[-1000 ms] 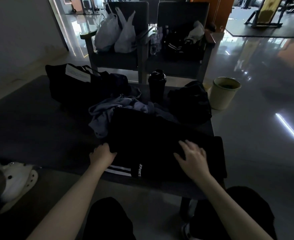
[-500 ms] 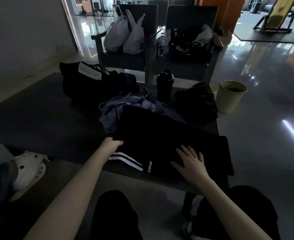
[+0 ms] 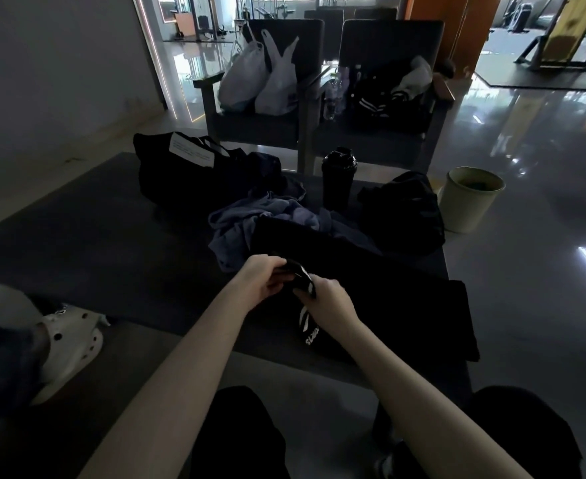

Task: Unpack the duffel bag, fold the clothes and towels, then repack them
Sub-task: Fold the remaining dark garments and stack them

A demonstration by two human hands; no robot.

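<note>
A black garment with white stripes (image 3: pixel 381 292) lies spread on the near right part of the low dark table (image 3: pixel 87 243). My left hand (image 3: pixel 262 280) and my right hand (image 3: pixel 329 302) sit close together, both pinching its striped near-left edge and lifting it off the table. Behind it lies a crumpled blue-grey garment (image 3: pixel 250 223). The black duffel bag (image 3: pixel 194 171) with a white label stands at the table's far left. Another black clothing heap (image 3: pixel 405 212) rests at the far right.
A black shaker bottle (image 3: pixel 338 178) stands upright behind the clothes. Two chairs hold white plastic bags (image 3: pixel 267 77) and dark items. A pale bin (image 3: pixel 471 198) stands on the floor right of the table. Another person's white clog (image 3: pixel 67 344) is at the left.
My right hand left the flat garment's right side and moved left to join my left hand. Both now grip the striped edge, which has risen and bunched.
</note>
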